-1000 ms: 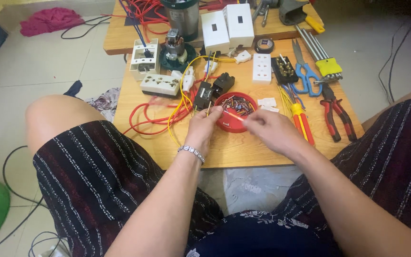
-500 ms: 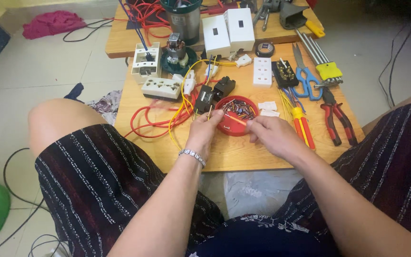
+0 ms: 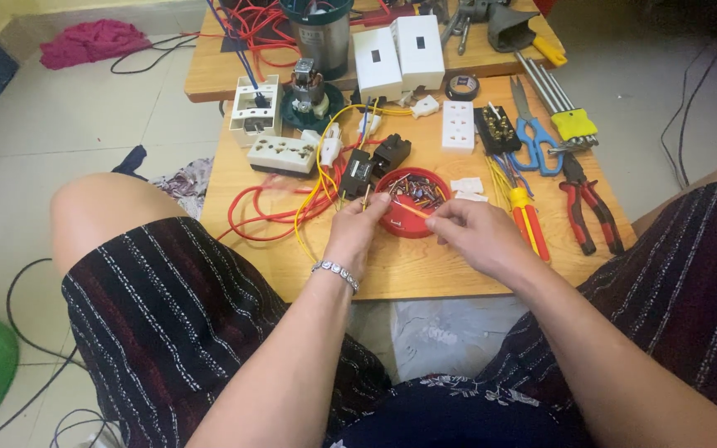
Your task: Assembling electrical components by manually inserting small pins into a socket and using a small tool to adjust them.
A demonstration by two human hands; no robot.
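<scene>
at frame centre, left hand (image 3: 357, 228) and right hand (image 3: 473, 234) pinch opposite ends of a thin orange wire (image 3: 412, 209), fingers closed on it, just above the red bowl (image 3: 408, 224) on the wooden table (image 3: 425, 270).

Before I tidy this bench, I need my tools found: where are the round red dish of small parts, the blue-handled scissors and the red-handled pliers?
Round red dish (image 3: 402, 226), head view, near rim.
Blue-handled scissors (image 3: 534, 141), head view, handle loops.
Red-handled pliers (image 3: 584, 209), head view, handles.

Red dish (image 3: 408, 224), orange wire (image 3: 412, 209)
</scene>
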